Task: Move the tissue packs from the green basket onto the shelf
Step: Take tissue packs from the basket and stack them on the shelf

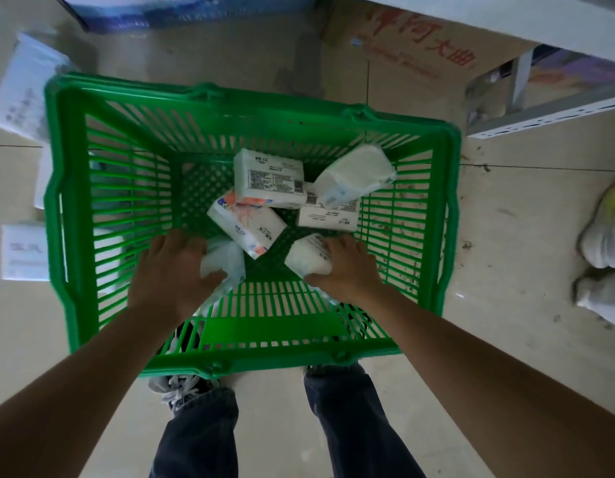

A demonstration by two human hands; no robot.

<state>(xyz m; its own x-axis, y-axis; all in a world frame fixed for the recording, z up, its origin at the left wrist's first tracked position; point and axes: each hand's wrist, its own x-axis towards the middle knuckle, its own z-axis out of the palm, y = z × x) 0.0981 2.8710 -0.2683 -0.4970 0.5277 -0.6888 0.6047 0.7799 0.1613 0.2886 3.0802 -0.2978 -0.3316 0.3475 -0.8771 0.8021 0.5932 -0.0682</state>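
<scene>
My left hand [171, 267] clamps a crumpled pack [223, 260] and my right hand [344, 267] clamps a white pack [308, 258], both inside the green basket [75, 201]. The remaining packs [268, 181] lie just beyond both sets of fingertips.

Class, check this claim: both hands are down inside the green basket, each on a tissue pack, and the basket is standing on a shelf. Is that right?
One detail is wrong. The head view shows the green basket standing on the tiled floor, in front of the person's feet, not on a shelf. The rest holds: the left hand and the right hand are both down inside it, each on a tissue pack.
</scene>
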